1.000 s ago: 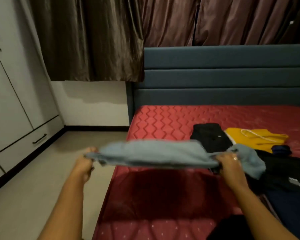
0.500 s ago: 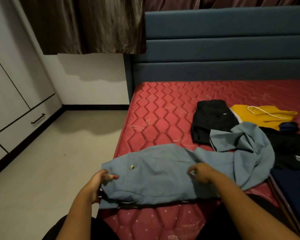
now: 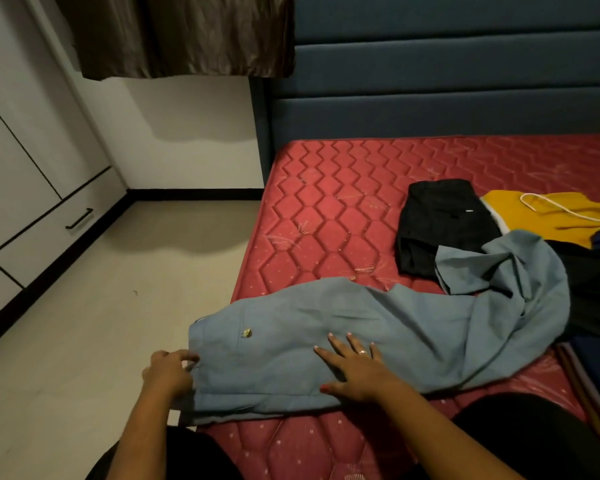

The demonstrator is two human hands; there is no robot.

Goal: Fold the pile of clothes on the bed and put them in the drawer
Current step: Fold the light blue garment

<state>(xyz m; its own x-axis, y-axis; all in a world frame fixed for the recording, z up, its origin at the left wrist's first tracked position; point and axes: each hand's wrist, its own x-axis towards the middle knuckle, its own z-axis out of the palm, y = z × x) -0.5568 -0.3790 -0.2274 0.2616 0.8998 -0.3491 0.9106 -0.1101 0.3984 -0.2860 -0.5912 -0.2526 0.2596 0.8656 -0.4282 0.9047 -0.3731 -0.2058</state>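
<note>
The blue-grey trousers [image 3: 326, 344], held up a second ago, now lie on the bed [image 3: 326, 216], right hand [image 3: 354, 368] flattened on them.

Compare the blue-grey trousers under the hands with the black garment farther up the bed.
The blue-grey trousers are spread long across the red mattress, their far end rumpled; the black garment is a compact folded bundle. The trousers are pale, the black garment dark. The right hand lies flat on the trousers and the left hand holds their waistband edge; no hand touches the black garment. Both lie on the mattress.
</note>
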